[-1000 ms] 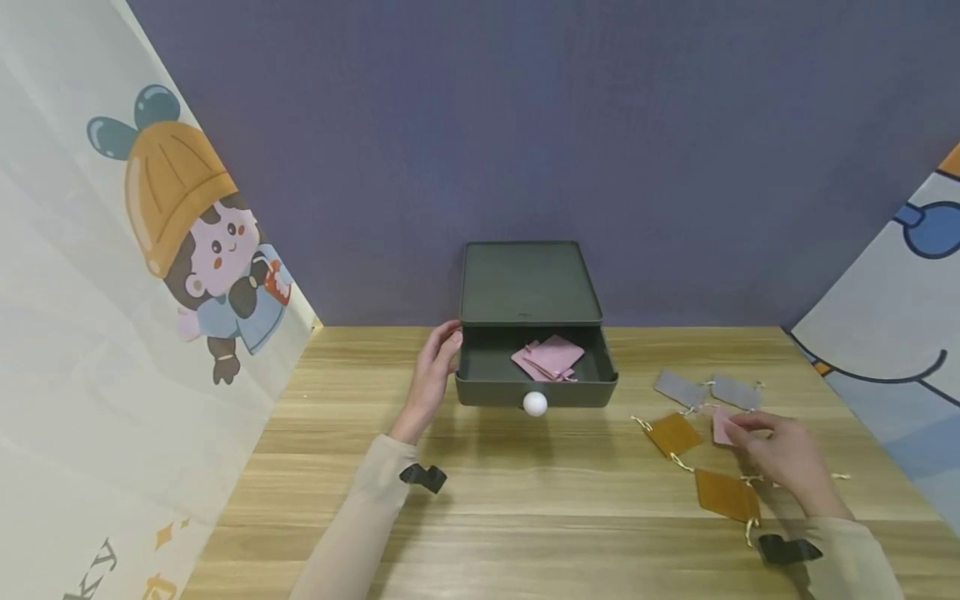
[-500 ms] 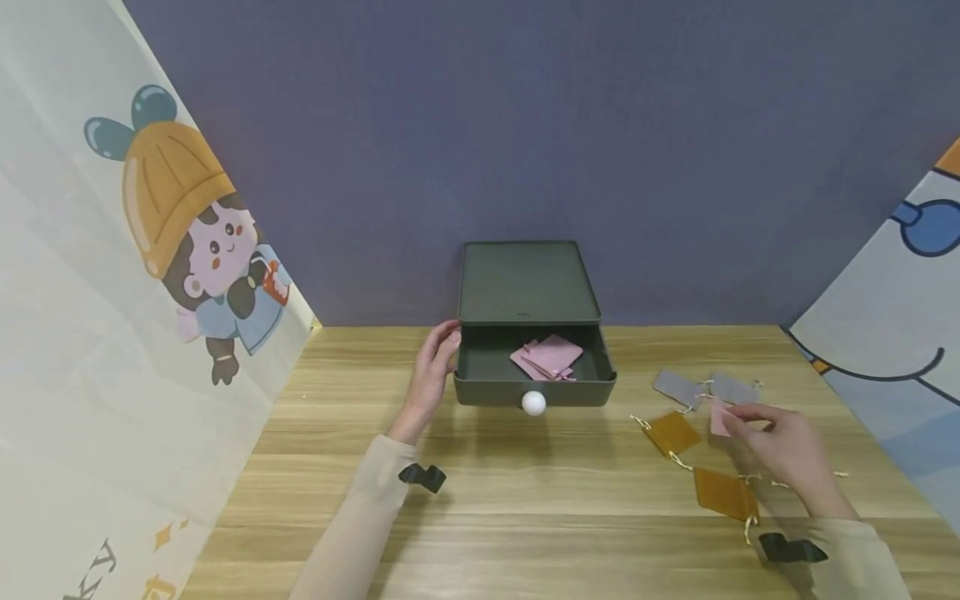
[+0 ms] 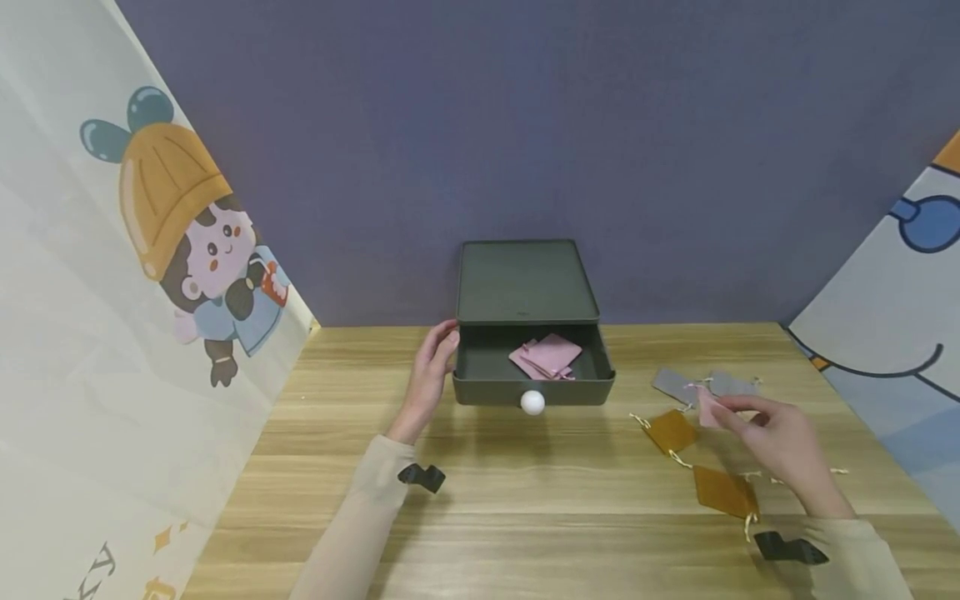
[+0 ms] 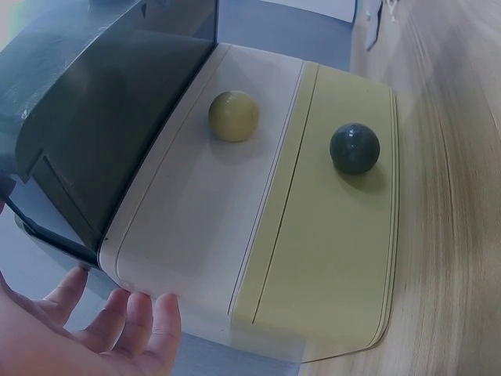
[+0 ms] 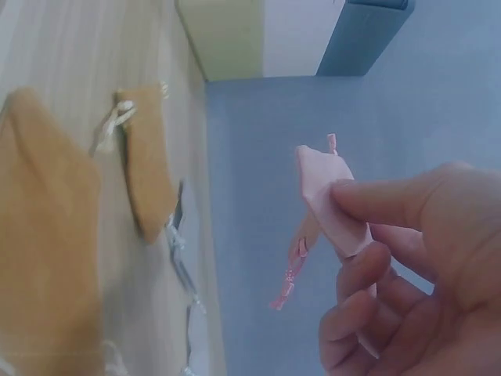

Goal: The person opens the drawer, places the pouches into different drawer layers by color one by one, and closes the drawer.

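A dark green drawer box point(image 3: 525, 283) stands at the back of the wooden table, its top drawer point(image 3: 534, 390) with a white knob point(image 3: 532, 402) pulled out. Pink pouches point(image 3: 546, 357) lie inside it. My left hand point(image 3: 435, 360) rests with straight fingers against the box's left side; in the left wrist view its fingers point(image 4: 117, 325) lie by the lower cream drawer point(image 4: 196, 204). My right hand point(image 3: 738, 414) pinches a small pink drawstring pouch point(image 3: 707, 407) just above the table, right of the box. The right wrist view shows that pouch point(image 5: 333, 196) between thumb and fingers point(image 5: 376, 200).
Two grey pouches point(image 3: 677, 385) point(image 3: 733, 385) and two orange pouches point(image 3: 670, 431) point(image 3: 723, 492) lie on the table by my right hand. Lower drawers carry a yellow knob point(image 4: 233, 116) and a dark knob point(image 4: 354, 147). Printed panels wall in both sides.
My right hand has lifted the pink pouch off the table and carried it a little up and left. The left hand stays on the box.
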`<state>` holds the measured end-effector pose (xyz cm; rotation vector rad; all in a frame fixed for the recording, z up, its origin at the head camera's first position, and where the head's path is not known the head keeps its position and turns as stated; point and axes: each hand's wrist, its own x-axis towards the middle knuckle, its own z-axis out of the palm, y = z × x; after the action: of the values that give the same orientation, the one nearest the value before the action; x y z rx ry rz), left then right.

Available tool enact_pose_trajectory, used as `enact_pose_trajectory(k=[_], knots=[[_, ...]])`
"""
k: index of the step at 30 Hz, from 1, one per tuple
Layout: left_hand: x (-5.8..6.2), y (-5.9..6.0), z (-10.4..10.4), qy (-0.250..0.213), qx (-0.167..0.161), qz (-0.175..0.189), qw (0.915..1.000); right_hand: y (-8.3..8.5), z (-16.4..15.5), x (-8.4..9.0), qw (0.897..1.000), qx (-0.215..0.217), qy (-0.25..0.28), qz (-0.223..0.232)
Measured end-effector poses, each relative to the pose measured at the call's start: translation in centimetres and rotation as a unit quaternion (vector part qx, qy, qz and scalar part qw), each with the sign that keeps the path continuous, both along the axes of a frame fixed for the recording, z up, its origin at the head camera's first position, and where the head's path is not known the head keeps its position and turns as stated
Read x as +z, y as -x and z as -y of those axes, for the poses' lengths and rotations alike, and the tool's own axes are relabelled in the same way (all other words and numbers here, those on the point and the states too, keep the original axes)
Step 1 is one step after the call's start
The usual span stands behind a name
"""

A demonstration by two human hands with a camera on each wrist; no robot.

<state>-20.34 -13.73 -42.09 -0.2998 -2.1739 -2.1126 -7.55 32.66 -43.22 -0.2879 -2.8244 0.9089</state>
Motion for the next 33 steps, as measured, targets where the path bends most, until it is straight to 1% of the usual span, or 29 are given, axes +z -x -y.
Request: enact_pose_trajectory(k=[11, 14, 20, 27, 33], knots=[[0.1, -0.1, 0.1, -0.002, -0.003, -0.001, 1.0, -0.1, 1.2, 1.2, 0.998, 0.023, 0.016, -0.062], [0.1, -0.1, 0.1, -0.003, -0.005, 0.001, 1.0, 0.0, 1.4, 1.5, 0.997, 0.024, 0.016, -0.07], [-0.1, -0.1, 0.2, -0.003, -0.006, 0.007, 1.0, 0.0, 1.7, 1.8, 0.997, 0.026, 0.014, -0.067], [0.0, -0.1, 0.1, -0.003, -0.006, 0.002, 1.0, 0.0, 2.4, 2.7, 0.994, 0.042, 0.026, -0.096], [0.0, -0.1, 0.1, -0.005, -0.007, 0.005, 1.0, -0.1, 3.3, 3.6, 0.993, 0.048, 0.028, -0.105]])
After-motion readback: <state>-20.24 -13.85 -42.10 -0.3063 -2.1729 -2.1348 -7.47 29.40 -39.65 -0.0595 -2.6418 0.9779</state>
